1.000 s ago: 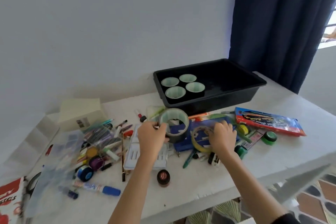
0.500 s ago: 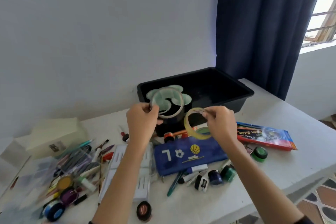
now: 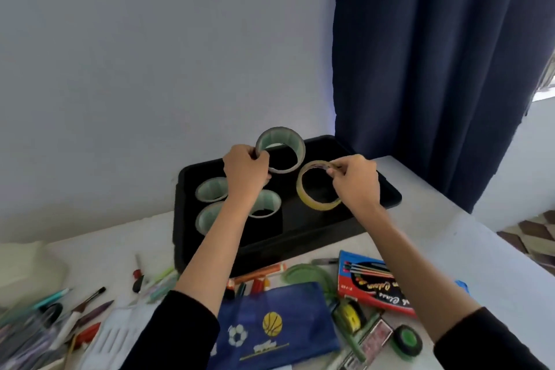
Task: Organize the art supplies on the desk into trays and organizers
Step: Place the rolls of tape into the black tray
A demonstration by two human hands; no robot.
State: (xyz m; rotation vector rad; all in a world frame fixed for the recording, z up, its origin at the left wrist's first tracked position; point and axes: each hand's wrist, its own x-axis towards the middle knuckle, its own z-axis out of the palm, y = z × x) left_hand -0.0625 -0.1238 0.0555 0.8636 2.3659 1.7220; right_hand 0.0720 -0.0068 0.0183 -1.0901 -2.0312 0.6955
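Left grip (image 3: 244,174) pinches a wide grey tape roll (image 3: 279,135), right grip (image 3: 356,183) a thin yellow tape ring (image 3: 318,205) (both above the black plastic tray (image 3: 390,198)); dropped edgewise, either may roll.

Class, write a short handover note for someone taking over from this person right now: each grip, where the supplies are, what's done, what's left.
Left grip: holds the wide grey tape roll over the black tray.
Right grip: pinches the thin yellow tape roll over the tray's middle.
Done: three similar rolls visible in the tray's left end.
Left: set both held rolls down, then sort the blue pouch, red pencil box, pens and small green tape lying on the desk.
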